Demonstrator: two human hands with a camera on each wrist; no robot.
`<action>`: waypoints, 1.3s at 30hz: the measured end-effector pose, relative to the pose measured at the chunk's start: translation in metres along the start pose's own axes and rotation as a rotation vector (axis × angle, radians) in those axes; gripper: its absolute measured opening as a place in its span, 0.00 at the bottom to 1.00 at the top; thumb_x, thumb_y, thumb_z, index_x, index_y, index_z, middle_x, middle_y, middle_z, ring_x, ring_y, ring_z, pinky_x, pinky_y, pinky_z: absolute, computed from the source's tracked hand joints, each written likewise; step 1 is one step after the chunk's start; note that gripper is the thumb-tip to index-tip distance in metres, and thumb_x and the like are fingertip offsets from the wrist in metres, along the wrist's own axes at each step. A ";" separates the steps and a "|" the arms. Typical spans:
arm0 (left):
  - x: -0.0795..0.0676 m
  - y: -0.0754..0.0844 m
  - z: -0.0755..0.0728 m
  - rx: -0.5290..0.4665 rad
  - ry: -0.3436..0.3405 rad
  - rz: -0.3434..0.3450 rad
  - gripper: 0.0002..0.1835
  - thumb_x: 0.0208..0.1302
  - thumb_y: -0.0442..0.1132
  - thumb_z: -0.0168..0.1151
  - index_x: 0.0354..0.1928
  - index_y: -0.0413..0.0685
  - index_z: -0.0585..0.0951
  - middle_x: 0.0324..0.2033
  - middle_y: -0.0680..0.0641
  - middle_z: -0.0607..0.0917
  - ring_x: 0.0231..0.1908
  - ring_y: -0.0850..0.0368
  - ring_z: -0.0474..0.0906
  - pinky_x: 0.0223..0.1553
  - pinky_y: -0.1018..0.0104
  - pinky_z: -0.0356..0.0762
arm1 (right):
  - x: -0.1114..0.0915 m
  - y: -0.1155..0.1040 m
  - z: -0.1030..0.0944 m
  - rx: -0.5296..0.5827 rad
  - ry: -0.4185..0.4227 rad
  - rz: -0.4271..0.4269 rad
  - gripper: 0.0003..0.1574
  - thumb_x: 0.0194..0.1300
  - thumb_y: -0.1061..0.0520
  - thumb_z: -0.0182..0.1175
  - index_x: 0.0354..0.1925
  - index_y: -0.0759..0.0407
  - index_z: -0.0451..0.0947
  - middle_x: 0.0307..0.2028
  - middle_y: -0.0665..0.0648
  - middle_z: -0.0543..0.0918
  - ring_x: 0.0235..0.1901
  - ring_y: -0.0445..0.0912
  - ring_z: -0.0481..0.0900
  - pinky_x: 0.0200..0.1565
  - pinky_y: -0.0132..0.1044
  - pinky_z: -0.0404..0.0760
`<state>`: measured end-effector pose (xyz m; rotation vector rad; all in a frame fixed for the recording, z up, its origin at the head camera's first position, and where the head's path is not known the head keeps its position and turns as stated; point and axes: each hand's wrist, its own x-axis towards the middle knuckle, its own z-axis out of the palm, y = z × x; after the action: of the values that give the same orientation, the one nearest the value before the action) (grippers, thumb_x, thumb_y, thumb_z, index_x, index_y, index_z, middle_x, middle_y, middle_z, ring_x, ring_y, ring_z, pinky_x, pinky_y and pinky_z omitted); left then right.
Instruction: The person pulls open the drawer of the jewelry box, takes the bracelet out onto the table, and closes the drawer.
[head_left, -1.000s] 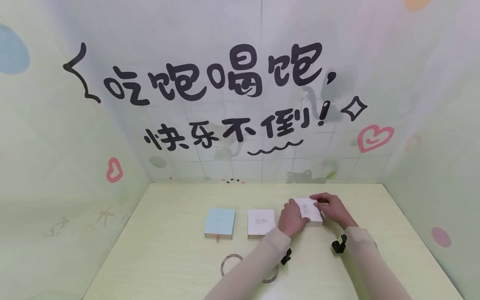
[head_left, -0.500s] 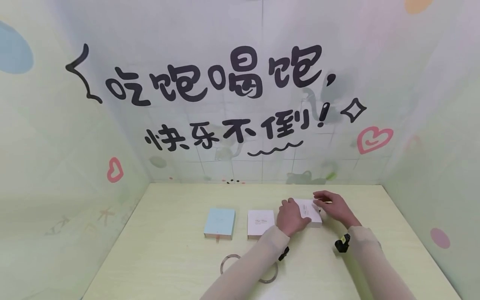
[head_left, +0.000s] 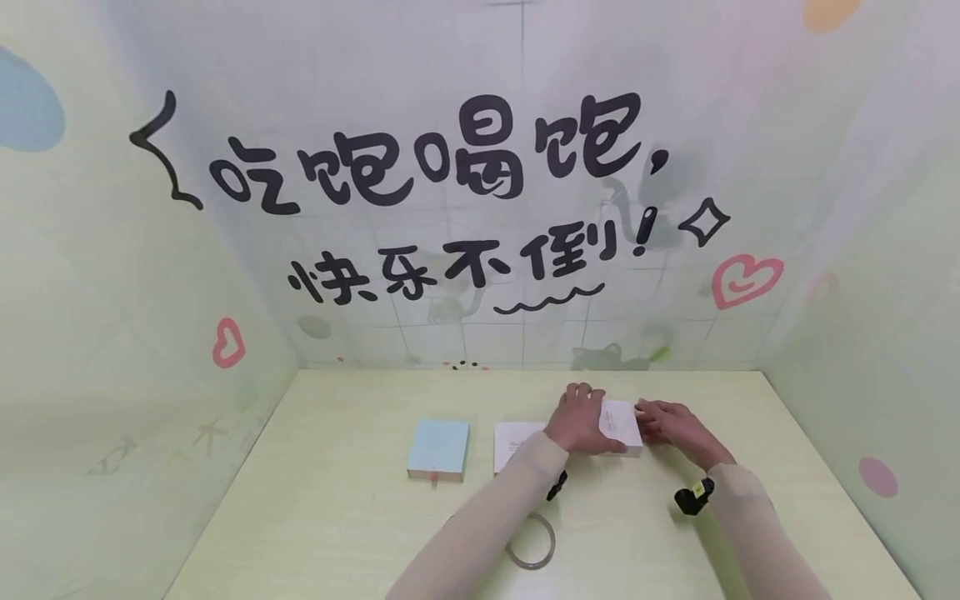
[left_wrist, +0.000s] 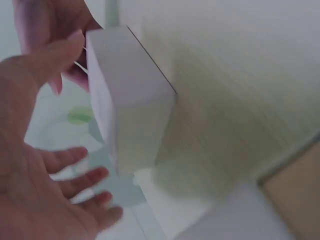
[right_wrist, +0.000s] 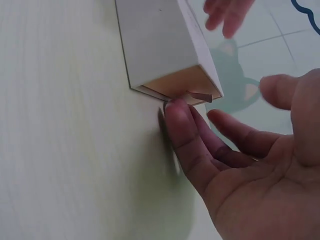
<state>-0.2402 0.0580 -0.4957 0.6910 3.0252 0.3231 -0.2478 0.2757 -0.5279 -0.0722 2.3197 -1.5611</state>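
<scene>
A white box with small print on its lid lies at the right of the table. My left hand is at its left side, fingers spread, and in the left wrist view the thumb is at an edge of the box. To the right of it is my right hand. In the right wrist view, bent fingertips are at the beige end of the box, beside a short ribbon tab. The right thumb stands apart. A thin dark-edged shape shows by those fingers; I cannot tell what it is.
A second white box is partly behind my left forearm. Farther left lies a light-blue box with a ribbon tab. One bangle lies in front, beside my left sleeve. A printed wall stands behind the table.
My right hand has moved off the lid to the right and down to the box's side. My left hand has shifted slightly left. The left bangle is now hidden behind my left arm.
</scene>
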 end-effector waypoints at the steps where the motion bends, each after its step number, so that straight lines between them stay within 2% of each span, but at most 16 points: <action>1: 0.002 -0.002 0.000 -0.009 -0.015 0.026 0.51 0.50 0.68 0.75 0.71 0.49 0.70 0.65 0.47 0.74 0.68 0.52 0.66 0.67 0.66 0.70 | 0.000 0.001 0.001 -0.004 0.004 0.000 0.34 0.82 0.47 0.45 0.66 0.77 0.68 0.56 0.71 0.83 0.46 0.46 0.85 0.48 0.38 0.85; 4: 0.008 -0.007 0.003 -0.024 -0.056 0.086 0.52 0.51 0.65 0.76 0.73 0.48 0.68 0.68 0.47 0.73 0.71 0.54 0.65 0.68 0.69 0.70 | -0.003 0.004 0.005 -0.054 0.015 -0.010 0.29 0.81 0.55 0.46 0.64 0.79 0.70 0.50 0.69 0.85 0.40 0.44 0.85 0.43 0.36 0.85; 7: 0.012 -0.010 0.007 -0.013 -0.089 0.115 0.52 0.52 0.64 0.76 0.74 0.48 0.67 0.69 0.48 0.73 0.71 0.56 0.65 0.66 0.70 0.71 | -0.005 0.004 0.008 -0.141 0.041 -0.021 0.25 0.79 0.58 0.49 0.61 0.78 0.73 0.46 0.67 0.87 0.37 0.44 0.84 0.40 0.37 0.85; 13: 0.017 -0.013 0.011 0.016 -0.127 0.154 0.45 0.55 0.62 0.74 0.71 0.49 0.71 0.64 0.51 0.76 0.62 0.60 0.71 0.57 0.74 0.74 | -0.006 0.004 0.015 -0.246 0.117 -0.008 0.18 0.75 0.60 0.55 0.52 0.75 0.80 0.36 0.61 0.87 0.32 0.45 0.82 0.35 0.37 0.82; 18: 0.017 -0.012 0.009 0.017 -0.136 0.158 0.41 0.55 0.60 0.75 0.67 0.50 0.74 0.59 0.52 0.79 0.56 0.61 0.73 0.54 0.76 0.73 | -0.005 0.009 0.018 -0.241 0.183 -0.004 0.14 0.72 0.61 0.57 0.47 0.72 0.82 0.33 0.57 0.88 0.30 0.43 0.83 0.34 0.35 0.81; 25: 0.021 -0.014 0.010 -0.008 -0.136 0.149 0.41 0.53 0.58 0.78 0.66 0.50 0.75 0.58 0.51 0.80 0.55 0.61 0.74 0.54 0.76 0.73 | -0.005 0.011 0.022 -0.200 0.252 0.001 0.12 0.71 0.61 0.60 0.44 0.71 0.83 0.30 0.56 0.88 0.28 0.42 0.82 0.32 0.34 0.80; 39: 0.020 -0.009 0.008 -0.029 -0.147 0.124 0.41 0.51 0.57 0.80 0.66 0.51 0.76 0.57 0.52 0.80 0.55 0.61 0.73 0.54 0.75 0.73 | -0.009 0.014 0.019 -0.240 0.279 -0.003 0.12 0.70 0.61 0.59 0.43 0.70 0.84 0.31 0.57 0.88 0.28 0.42 0.82 0.32 0.34 0.79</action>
<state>-0.2619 0.0606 -0.5052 0.8611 2.8402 0.3040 -0.2311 0.2666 -0.5445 0.0900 2.7166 -1.3593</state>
